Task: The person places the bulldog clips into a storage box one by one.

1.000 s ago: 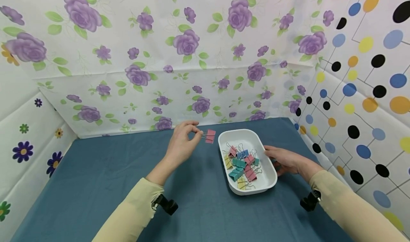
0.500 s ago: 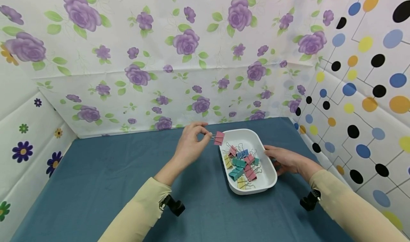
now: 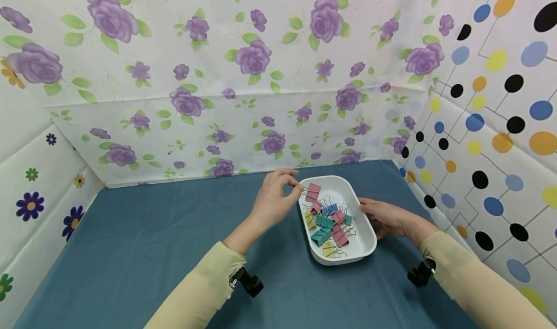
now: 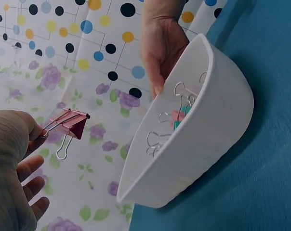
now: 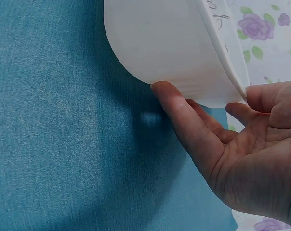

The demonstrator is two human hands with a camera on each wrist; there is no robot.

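Note:
My left hand pinches a pink binder clip by a wire handle between thumb and forefinger. The clip is in the air above the back left corner of a white plastic tub. In the left wrist view the pink clip's other handle hangs down, and the left hand's remaining fingers are spread loosely. Inside the tub lie several binder clips, among them a teal one, a blue one and a yellow one. My right hand holds the tub's right side, fingers against its wall and at its rim.
Blue cloth covers the table under the tub. A flowered sheet hangs behind it, and a dotted sheet stands close beyond the right hand.
My left hand has moved right with the pink binder clip, from beside the tub to over its back left corner. The right hand and the tub have stayed put.

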